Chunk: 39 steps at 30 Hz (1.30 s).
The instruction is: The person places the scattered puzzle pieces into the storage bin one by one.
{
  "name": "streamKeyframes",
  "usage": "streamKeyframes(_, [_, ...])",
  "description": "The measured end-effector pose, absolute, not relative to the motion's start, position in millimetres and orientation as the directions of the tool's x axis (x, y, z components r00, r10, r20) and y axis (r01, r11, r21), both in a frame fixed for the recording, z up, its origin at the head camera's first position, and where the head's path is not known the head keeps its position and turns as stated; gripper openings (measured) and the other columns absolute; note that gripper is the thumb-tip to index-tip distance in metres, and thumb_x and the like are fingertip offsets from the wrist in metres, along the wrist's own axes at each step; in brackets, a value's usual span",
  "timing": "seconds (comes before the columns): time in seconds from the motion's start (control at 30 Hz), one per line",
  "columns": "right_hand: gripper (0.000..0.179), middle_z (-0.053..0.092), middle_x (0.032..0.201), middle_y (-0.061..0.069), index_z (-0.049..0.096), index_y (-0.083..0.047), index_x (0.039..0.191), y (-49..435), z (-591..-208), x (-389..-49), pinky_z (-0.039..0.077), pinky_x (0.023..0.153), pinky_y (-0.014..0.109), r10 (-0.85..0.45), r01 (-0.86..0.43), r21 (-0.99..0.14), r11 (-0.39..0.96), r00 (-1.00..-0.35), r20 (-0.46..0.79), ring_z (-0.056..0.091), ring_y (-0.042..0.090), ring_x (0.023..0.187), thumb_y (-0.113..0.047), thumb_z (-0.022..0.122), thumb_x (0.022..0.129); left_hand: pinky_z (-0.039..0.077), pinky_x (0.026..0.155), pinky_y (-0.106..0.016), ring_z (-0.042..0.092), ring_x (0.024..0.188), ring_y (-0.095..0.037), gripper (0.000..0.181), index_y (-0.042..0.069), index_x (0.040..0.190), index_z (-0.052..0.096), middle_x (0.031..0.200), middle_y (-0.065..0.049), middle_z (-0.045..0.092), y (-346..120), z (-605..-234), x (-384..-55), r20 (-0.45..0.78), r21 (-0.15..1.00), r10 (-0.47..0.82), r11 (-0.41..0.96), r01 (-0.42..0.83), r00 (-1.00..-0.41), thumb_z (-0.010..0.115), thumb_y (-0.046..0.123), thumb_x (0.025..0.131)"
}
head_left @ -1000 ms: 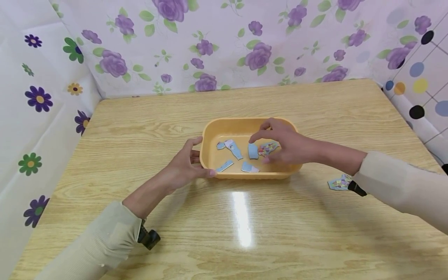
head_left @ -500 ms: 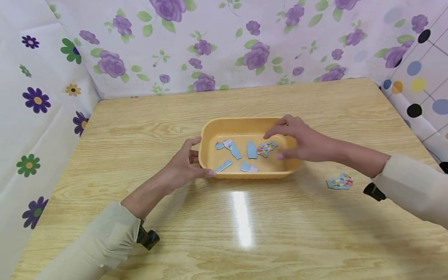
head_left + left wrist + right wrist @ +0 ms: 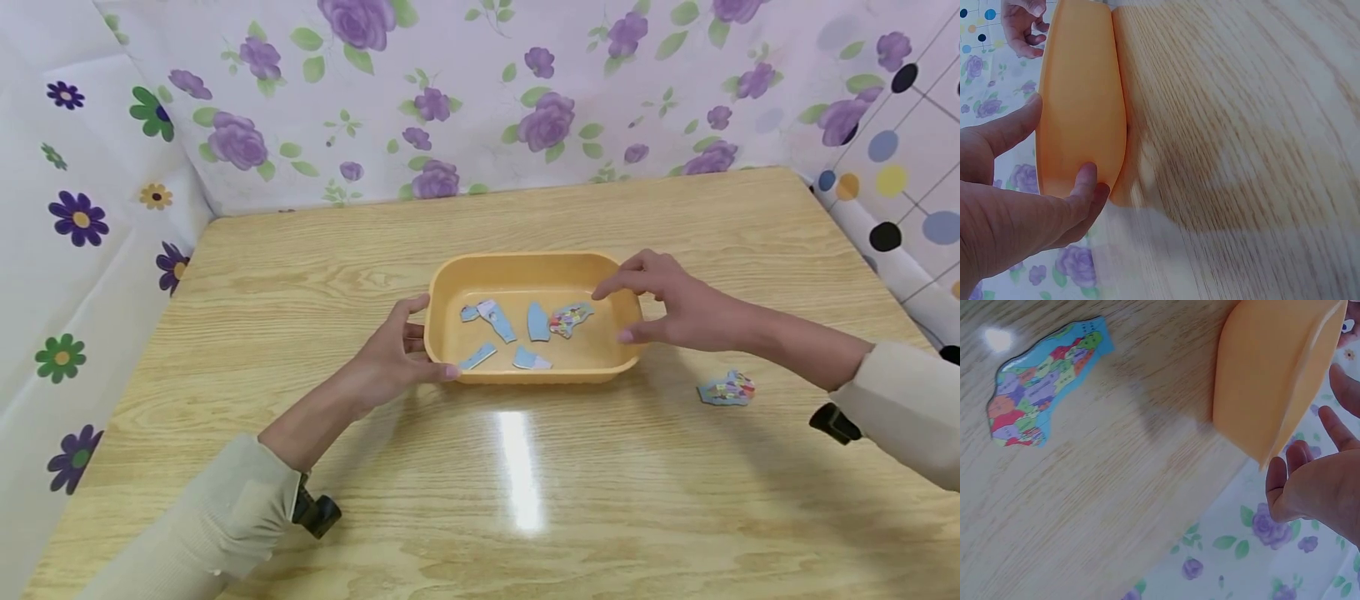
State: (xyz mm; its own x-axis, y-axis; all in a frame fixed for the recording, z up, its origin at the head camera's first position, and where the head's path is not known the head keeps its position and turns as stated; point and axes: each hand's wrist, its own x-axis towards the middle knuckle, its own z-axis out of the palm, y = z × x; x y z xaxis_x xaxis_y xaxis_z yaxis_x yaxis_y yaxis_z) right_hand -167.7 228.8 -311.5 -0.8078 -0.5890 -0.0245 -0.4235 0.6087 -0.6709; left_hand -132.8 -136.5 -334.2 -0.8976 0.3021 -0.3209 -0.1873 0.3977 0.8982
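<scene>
A yellow-orange plastic tray [image 3: 525, 377] stands on the wooden table, with several puzzle pieces lying inside. My left hand [image 3: 386, 354] holds the tray's left end, its thumb at the front corner and its fingers along the outer wall. Over the right end hovers my right hand [image 3: 671, 304], thumb and fingers spread, nothing between them. Near it in the tray lies a multicoloured piece [image 3: 572, 318] beside a light blue piece [image 3: 537, 322]. Outside the tray, on the table, a colourful map puzzle piece [image 3: 1041, 384] lies flat.
Further left in the tray are a long blue piece [image 3: 497, 322] and a narrow blue strip [image 3: 478, 357]. A blue and pale piece [image 3: 532, 358] lies near the tray's front wall. Flowered cloth [image 3: 480, 100] hangs behind the table [image 3: 315, 275].
My right hand has drawn back to the right, from over the pieces to the tray's right end. The light blue piece now lies flat in the tray. My left hand stays put.
</scene>
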Motion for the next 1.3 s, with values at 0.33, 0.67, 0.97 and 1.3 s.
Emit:
streamKeyframes(0.33, [0.046, 0.042, 0.124, 0.006, 0.06, -0.022, 0.127, 250, -310, -165, 0.032, 0.082, 0.046, -0.546, -0.358, -0.679, 0.641, -0.834, -0.076, 0.035, 0.027, 0.111, -0.017, 0.076, 0.084, 0.05, 0.095, -0.036, 0.05, 0.121, -0.033, 0.107, 0.015, 0.154, 0.01, 0.133, -0.02, 0.042, -137, -335, -134, -0.32, 0.901, 0.304, 0.391, -0.189, -0.897, 0.083, 0.008, 0.076])
streamKeyframes(0.67, [0.05, 0.043, 0.125, 0.005, 0.06, -0.022, 0.128, 270, -306, -163, 0.035, 0.082, 0.044, -0.516, -0.356, -0.646, 0.675, -0.854, -0.068, 0.037, 0.021, 0.105, -0.016, 0.078, 0.082, 0.05, 0.095, -0.037, 0.05, 0.122, -0.033, 0.107, 0.016, 0.154, 0.011, 0.133, -0.02, 0.042, -137, -335, -135, -0.322, 0.899, 0.303, 0.396, -0.189, -0.897, 0.083, 0.008, 0.076])
streamKeyframes(0.97, [0.058, 0.043, 0.129, 0.005, 0.057, -0.018, 0.131, 305, -313, -162, 0.038, 0.078, 0.044, -0.49, -0.35, -0.602, 0.718, -0.868, -0.08, 0.039, 0.023, 0.103, -0.012, 0.081, 0.078, 0.05, 0.095, -0.038, 0.05, 0.122, -0.033, 0.107, 0.016, 0.154, 0.01, 0.133, -0.02, 0.042, -136, -335, -135, -0.32, 0.9, 0.306, 0.394, -0.187, -0.896, 0.082, 0.007, 0.076])
streamKeyframes(1.3, [0.057, 0.046, 0.122, -0.002, 0.058, -0.018, 0.131, 329, -320, -159, 0.038, 0.075, 0.03, -0.465, -0.36, -0.562, 0.744, -0.884, -0.048, 0.04, 0.009, 0.097, -0.011, 0.08, 0.079, 0.049, 0.096, -0.038, 0.05, 0.122, -0.032, 0.107, 0.017, 0.154, 0.01, 0.134, -0.019, 0.042, -135, -336, -136, -0.326, 0.901, 0.315, 0.39, -0.191, -0.892, 0.083, 0.008, 0.076])
